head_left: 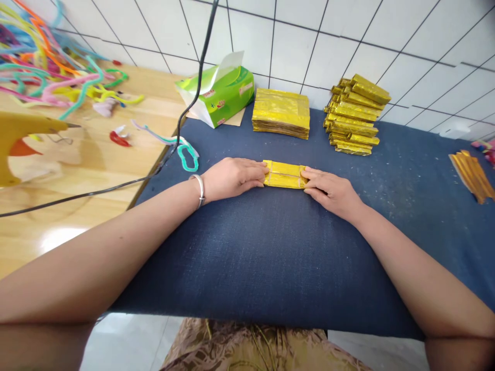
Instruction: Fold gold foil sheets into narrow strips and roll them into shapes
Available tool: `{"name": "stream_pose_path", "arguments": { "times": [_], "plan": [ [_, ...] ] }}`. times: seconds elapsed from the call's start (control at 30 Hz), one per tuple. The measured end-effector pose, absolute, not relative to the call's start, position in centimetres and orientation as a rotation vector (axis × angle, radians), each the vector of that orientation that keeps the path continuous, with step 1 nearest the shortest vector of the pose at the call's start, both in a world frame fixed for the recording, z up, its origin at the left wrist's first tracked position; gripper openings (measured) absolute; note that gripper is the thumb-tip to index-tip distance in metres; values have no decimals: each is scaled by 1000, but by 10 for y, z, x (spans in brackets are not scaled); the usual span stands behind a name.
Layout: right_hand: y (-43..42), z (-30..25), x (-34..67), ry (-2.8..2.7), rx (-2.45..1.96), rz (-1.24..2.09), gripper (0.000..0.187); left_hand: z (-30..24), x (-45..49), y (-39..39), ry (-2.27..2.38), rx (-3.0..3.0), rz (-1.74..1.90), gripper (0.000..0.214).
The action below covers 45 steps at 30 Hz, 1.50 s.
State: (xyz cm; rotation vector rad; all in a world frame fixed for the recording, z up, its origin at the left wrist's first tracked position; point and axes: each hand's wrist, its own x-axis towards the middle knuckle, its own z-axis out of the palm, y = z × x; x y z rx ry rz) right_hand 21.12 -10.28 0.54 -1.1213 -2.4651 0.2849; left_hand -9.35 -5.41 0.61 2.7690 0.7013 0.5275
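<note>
A sheet of shiny gold paper, folded into a flat strip with a seam along its middle, lies on the dark blue cloth. My left hand is closed on its left end, fingertips on the paper. At the right end, the fingers of my right hand grip it the same way. The undersides of the fingertips are hidden. Behind the strip is a neat stack of flat gold paper sheets. A pile of folded gold paper pieces stands further right, against the tiled wall.
A green tissue pack sits behind my left hand. A black cable crosses on the left. On the wooden table are a yellow glue gun and fuzzy coloured stems. Orange-gold strips lie far right.
</note>
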Motion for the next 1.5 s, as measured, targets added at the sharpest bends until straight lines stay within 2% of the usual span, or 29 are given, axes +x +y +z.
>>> {"name": "stream_pose_path", "arguments": {
  "times": [0.17,0.43,0.8,0.97,1.2,1.5],
  "plan": [
    [-106,5,205,-2267,-1237,405,14,6,-91,-57,808,2688,519,22],
    [-108,11,195,-2148,-1369,264,11,8,-83,-62,889,2573,587,21],
    [-110,11,185,-2086,-1477,297,12,7,-73,-59,880,2505,711,17],
    [-113,12,188,-1996,-1504,395,2,7,-74,-58,863,2523,696,16],
    [-110,13,195,-2154,-1358,389,12,9,-76,-55,824,2501,664,17],
    [-106,11,187,-2158,-1479,284,14,7,-73,-56,838,2513,693,17]
  ]
}}
